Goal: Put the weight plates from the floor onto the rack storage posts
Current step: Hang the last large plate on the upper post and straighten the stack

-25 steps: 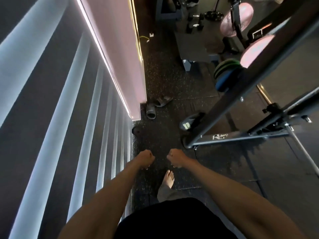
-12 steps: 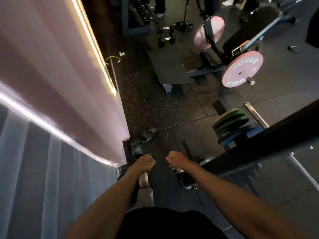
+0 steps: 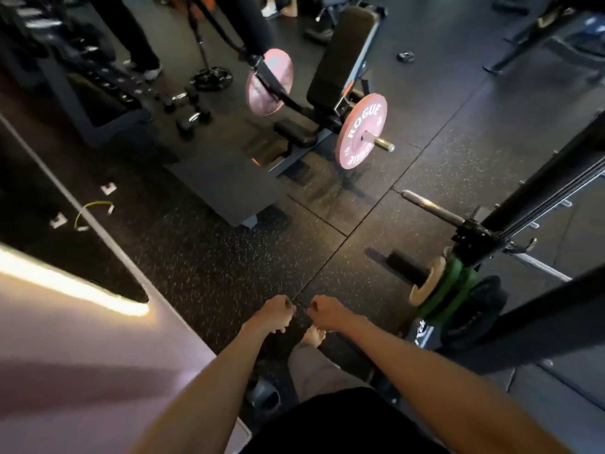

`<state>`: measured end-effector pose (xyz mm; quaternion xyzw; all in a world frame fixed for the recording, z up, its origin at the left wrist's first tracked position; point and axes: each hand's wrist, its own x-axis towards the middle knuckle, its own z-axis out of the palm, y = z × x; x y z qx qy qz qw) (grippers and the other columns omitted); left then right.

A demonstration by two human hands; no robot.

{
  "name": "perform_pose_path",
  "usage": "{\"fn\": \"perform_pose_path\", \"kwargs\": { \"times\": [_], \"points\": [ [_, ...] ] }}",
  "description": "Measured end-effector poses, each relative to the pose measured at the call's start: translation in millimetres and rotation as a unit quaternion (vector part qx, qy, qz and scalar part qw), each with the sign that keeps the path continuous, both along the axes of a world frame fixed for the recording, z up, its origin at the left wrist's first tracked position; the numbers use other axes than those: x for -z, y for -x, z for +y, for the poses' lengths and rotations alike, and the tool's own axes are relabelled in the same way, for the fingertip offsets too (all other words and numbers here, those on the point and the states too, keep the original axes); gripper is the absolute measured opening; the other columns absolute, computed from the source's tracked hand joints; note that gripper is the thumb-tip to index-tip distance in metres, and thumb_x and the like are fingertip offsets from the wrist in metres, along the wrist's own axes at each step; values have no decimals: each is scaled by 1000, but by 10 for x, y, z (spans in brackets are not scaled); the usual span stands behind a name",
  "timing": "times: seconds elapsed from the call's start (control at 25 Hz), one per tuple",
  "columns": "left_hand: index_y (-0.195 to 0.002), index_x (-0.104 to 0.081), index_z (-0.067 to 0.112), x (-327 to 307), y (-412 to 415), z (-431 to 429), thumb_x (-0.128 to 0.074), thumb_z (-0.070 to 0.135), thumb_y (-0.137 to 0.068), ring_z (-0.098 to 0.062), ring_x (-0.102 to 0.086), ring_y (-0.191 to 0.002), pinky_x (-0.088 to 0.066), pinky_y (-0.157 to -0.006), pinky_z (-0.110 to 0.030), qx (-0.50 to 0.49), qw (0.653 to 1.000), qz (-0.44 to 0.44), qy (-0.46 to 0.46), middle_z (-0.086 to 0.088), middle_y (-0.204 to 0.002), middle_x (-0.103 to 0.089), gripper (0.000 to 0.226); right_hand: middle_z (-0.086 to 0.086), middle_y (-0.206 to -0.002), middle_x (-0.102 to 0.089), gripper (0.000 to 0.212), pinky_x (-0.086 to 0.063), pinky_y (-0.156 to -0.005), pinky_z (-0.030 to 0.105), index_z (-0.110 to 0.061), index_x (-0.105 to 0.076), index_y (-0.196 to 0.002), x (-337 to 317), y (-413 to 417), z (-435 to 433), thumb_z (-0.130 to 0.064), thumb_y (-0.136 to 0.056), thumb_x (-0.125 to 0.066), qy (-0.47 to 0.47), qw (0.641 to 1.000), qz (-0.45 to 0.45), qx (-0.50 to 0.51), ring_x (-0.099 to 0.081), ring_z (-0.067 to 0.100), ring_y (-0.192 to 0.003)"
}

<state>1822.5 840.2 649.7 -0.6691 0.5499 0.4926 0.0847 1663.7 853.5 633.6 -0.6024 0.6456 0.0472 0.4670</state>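
The black rack frame [image 3: 540, 178] stands at the right. A pink ROGUE plate [image 3: 360, 132] sits on a barbell [image 3: 381, 142], well ahead of both hands. The tan and green plates [image 3: 455, 286] hang on a rack post [image 3: 406, 267], near the right hand [image 3: 327, 312] and apart from it. It and the left hand [image 3: 273, 314] are clenched fists, side by side, holding nothing.

Pink weight plate [image 3: 352, 149], standing on the floor toward its far side: white lettering "ROGUE" along the upper rim. A second white word along the lower rim is upside down and not legible.

Dark panel [image 3: 421, 332], near side of the floor: white lettering, cut off, not legible.
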Motion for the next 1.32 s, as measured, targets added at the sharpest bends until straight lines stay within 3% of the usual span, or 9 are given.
{"fn": "perform_pose_path", "kwargs": {
  "times": [0.24, 0.36, 0.48, 0.64, 0.84, 1.0, 1.08, 1.24, 1.32],
  "points": [
    [-113, -58, 14, -11, 180, -1630, -46, 28, -101, -20, -67, -81, -54, -71, -31, 112, 993, -23, 30, -7, -100, -67, 22, 18, -103, -70, 31, -50, -76, 35, 1, -65, -104, 100, -40, -1223, -23, -100, -46, 4, 995, -26, 95, -68, 30, -97],
    [-101, -63, 14, -101, 433, -2314, -47, 24, -99, -20, -63, -85, -50, -75, -30, 204, 976, -25, 68, -7, -98, -67, 19, 20, -108, -69, 33, -52, -86, 40, 2, -65, -110, 23, 43, -1636, -23, -102, -45, 7, 986, -36, 164, -67, 33, -101],
    [-98, -65, 15, -97, 798, -2785, -51, 27, -96, -23, -65, -94, -48, -81, -29, 288, 954, -27, 78, -9, -103, -71, 18, 16, -114, -66, 30, -49, -83, 35, -4, -61, -114, 25, 191, -1869, -26, -100, -47, 4, 971, -34, 237, -64, 31, -106],
    [-104, -64, 13, 15, 1452, -3162, -49, 27, -96, -28, -71, -93, -54, -84, -35, 431, 900, -36, 47, -13, -100, -74, 22, 17, -117, -66, 29, -48, -82, 35, -5, -61, -112, 74, 415, -1988, -26, -98, -46, -12, 930, -43, 365, -63, 33, -108],
    [-101, -63, 11, 242, 2293, -3377, -50, 25, -97, -30, -72, -91, -55, -78, -37, 619, 785, -16, 23, -18, -101, -73, 19, 23, -122, -64, 33, -49, -88, 39, -1, -61, -112, 117, 655, -1969, -25, -96, -44, -41, 840, -8, 541, -62, 39, -112],
    [-99, -63, 11, 240, 2755, -3287, -53, 25, -97, -22, -66, -61, -48, -51, -24, 738, 674, 26, 5, -12, -85, -71, 18, 21, -119, -66, 34, -50, -83, 38, -3, -62, -111, 98, 581, -1861, -29, -96, -45, -82, 724, 7, 685, -64, 37, -108],
    [-95, -61, 15, 227, 2899, -3126, -53, 28, -97, -20, -65, -60, -47, -51, -24, 772, 634, 41, -27, -8, -78, -69, 16, 19, -118, -66, 36, -50, -83, 35, -5, -62, -113, 56, 417, -1719, -32, -95, -46, -96, 649, -5, 755, -64, 35, -109],
    [-82, -56, 15, 74, 3106, -2621, -46, 29, -101, -19, -58, -59, -42, -52, -26, 781, 612, 91, -86, -9, -75, -64, 26, 18, -112, -70, 34, -54, -84, 39, -3, -63, -112, -60, 201, -1359, -30, -100, -44, -62, 460, -18, 886, -68, 33, -103],
    [-88, -61, 12, -31, 3228, -2353, -45, 29, -101, -14, -54, -60, -41, -53, -25, 769, 619, 119, -107, -6, -77, -60, 26, 17, -108, -70, 37, -56, -88, 46, -6, -62, -112, -106, 250, -1206, -36, -102, -41, -13, 361, -2, 933, -69, 32, -95]
  ]
}}
